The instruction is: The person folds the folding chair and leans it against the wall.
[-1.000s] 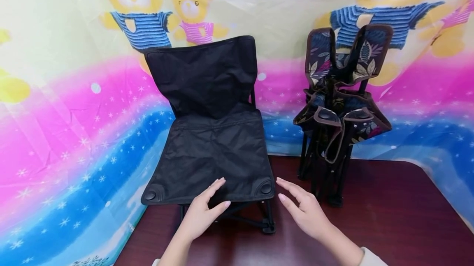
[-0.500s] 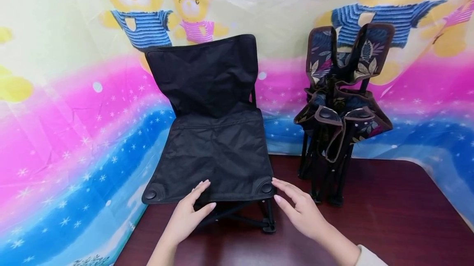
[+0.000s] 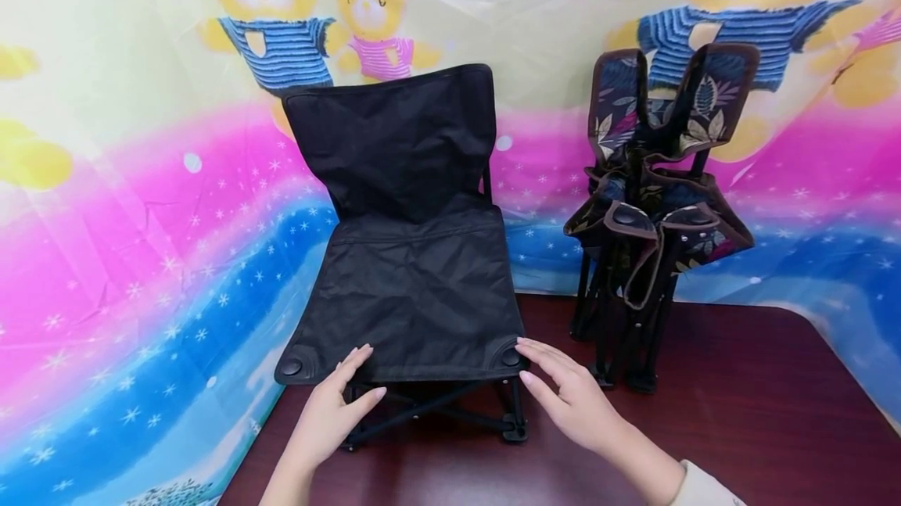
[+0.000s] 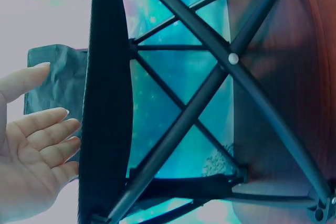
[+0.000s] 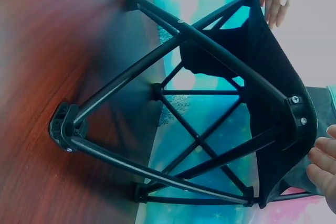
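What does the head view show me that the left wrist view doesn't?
Only the head view shows the folded leaf-print chair, the black chair's backrest and the right hand at the seat's front right corner. Only the left wrist view shows the crossed frame bars up close from beneath the seat. Both show the left hand with straight fingers at the seat's front edge.

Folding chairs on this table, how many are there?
2. A black chair stands open at the table's left, both hands at its seat's front edge. A leaf-patterned chair stands folded to its right, near the backdrop. Nothing suggests another hidden one.
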A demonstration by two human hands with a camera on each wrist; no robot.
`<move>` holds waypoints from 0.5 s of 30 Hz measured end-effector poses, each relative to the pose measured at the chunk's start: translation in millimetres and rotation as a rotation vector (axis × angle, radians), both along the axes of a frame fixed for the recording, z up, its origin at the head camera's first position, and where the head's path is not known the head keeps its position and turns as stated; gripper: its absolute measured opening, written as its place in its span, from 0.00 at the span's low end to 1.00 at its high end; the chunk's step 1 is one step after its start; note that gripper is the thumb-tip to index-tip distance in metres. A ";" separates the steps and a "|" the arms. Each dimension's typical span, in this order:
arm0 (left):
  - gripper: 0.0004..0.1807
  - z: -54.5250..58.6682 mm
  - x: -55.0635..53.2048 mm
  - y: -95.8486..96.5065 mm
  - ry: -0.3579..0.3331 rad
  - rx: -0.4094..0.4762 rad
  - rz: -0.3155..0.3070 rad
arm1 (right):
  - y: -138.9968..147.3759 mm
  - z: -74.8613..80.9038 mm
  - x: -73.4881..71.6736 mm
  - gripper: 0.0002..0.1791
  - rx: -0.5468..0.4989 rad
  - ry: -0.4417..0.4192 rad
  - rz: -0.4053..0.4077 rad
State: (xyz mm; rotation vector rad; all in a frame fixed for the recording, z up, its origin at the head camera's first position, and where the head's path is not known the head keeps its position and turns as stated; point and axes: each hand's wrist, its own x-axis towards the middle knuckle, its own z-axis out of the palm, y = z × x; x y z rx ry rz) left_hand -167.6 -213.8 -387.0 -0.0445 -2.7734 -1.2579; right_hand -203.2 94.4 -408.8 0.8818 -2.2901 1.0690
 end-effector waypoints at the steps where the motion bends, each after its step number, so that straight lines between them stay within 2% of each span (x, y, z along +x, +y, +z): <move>1: 0.32 0.9 0.3 -1.5 0.002 -0.008 0.006 | 0.0 -0.2 -0.5 0.18 0.005 0.009 0.002; 6: 0.32 3.7 0.5 -8.1 0.031 -0.089 0.040 | -0.4 -0.9 -3.1 0.18 0.019 0.062 0.013; 11: 0.32 3.1 1.4 -14.3 0.093 -0.198 0.083 | -2.1 0.0 -5.1 0.18 0.026 0.122 0.034; 15: 0.31 2.3 2.6 -17.8 0.140 -0.245 0.116 | -3.5 0.2 -6.1 0.18 0.028 0.153 0.053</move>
